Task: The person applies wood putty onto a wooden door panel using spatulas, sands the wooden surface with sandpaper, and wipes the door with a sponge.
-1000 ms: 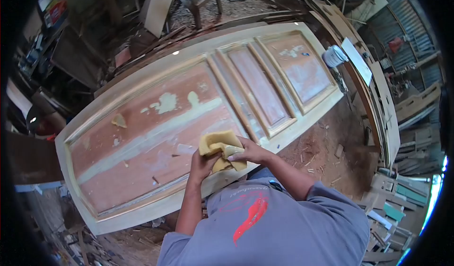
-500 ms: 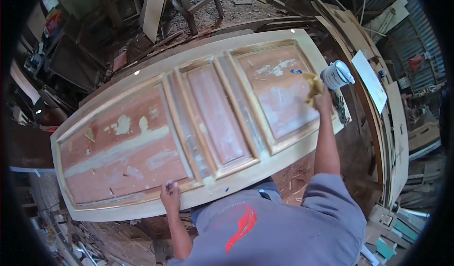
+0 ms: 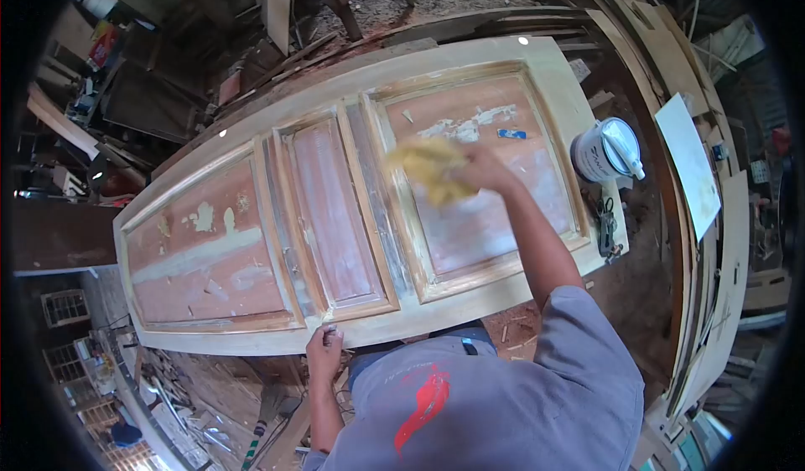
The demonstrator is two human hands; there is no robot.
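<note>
A panelled wooden door (image 3: 470, 299) lies flat across the view, with pale filler patches on its reddish panels. My right hand (image 3: 482, 169) holds a yellow cloth (image 3: 432, 169) over the left side of the right panel; both are blurred. At the door's near edge, left of my body, is my left hand (image 3: 325, 343), its fingers curled together; what they hold, if anything, is too small to make out. A small blue item (image 3: 511, 134) lies on the right panel.
A white bucket (image 3: 605, 150) stands at the door's right end, beside a dark metal tool (image 3: 607, 224). Long boards (image 3: 708, 303) lean along the right. Behind the door are wooden trestle legs (image 3: 348, 18) and scattered scraps.
My right hand has swept the yellow cloth leftward across the right panel, away from the bucket. The camera view has shifted, and my left hand now appears slightly further right along the near edge.
</note>
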